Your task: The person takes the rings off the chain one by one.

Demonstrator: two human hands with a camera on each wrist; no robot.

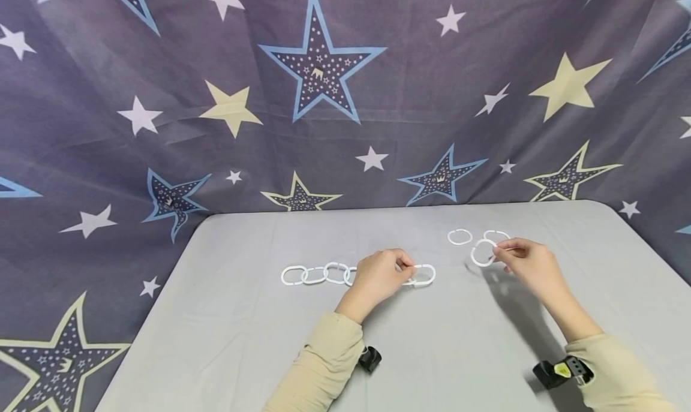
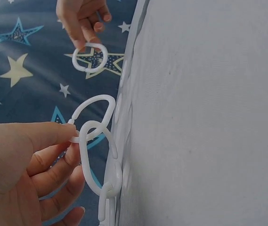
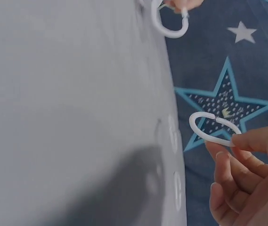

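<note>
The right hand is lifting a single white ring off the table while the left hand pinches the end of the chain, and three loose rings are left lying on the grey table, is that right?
Not quite: only two loose rings lie on the grey table, as the head view shows. The rest stands: the right hand holds a single white ring and the left hand pinches the end of the chain.

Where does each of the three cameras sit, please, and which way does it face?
Head: worn high, looking forward and down at the grey table; both hands and sleeves show.
Left wrist: looks along the left hand pinching the ring chain; the right hand shows beyond.
Right wrist: looks along the right hand pinching a loose ring.
Both wrist views share the loose ring and the chain's end.
</note>
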